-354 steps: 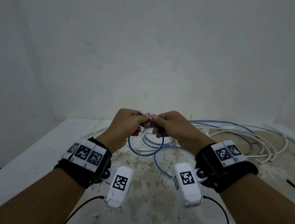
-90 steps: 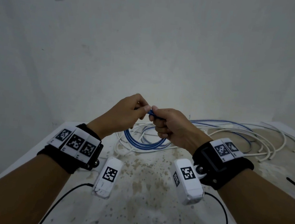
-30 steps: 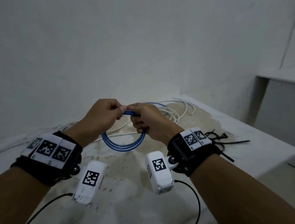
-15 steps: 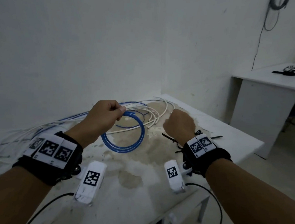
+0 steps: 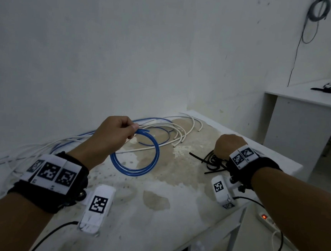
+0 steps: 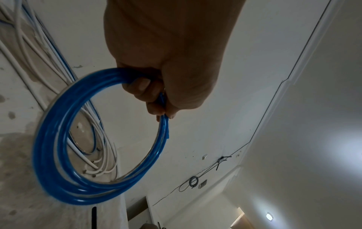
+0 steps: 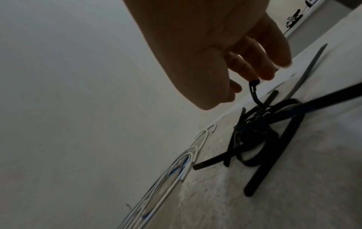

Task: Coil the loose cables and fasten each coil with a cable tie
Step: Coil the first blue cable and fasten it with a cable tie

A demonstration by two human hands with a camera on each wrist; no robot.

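Observation:
My left hand (image 5: pixel 120 129) grips the top of a blue cable coil (image 5: pixel 134 172) of several turns and holds it upright above the table; the left wrist view shows the fingers (image 6: pixel 156 96) curled round the coil (image 6: pixel 49 155). My right hand (image 5: pixel 227 144) hangs over a tangled pile of black cable ties (image 5: pixel 213 163) near the table's right edge. In the right wrist view its thumb and fingertips (image 7: pixel 252 83) pinch the head of one cable tie (image 7: pixel 254 81) that stands up out of the pile (image 7: pixel 254 131). Loose white and blue cables (image 5: pixel 166 129) lie behind the coil.
The stained white table (image 5: pixel 152 224) ends in a front-right edge close to my right wrist. More loose cables (image 5: pixel 28 149) trail along the wall to the left. A second white desk (image 5: pixel 313 98) stands at the right, and a power strip (image 5: pixel 266 218) lies on the floor.
My right hand let go of the blue coil and moved right to the pile of cable ties, where it now pinches one tie's head. The left hand keeps the coil alone.

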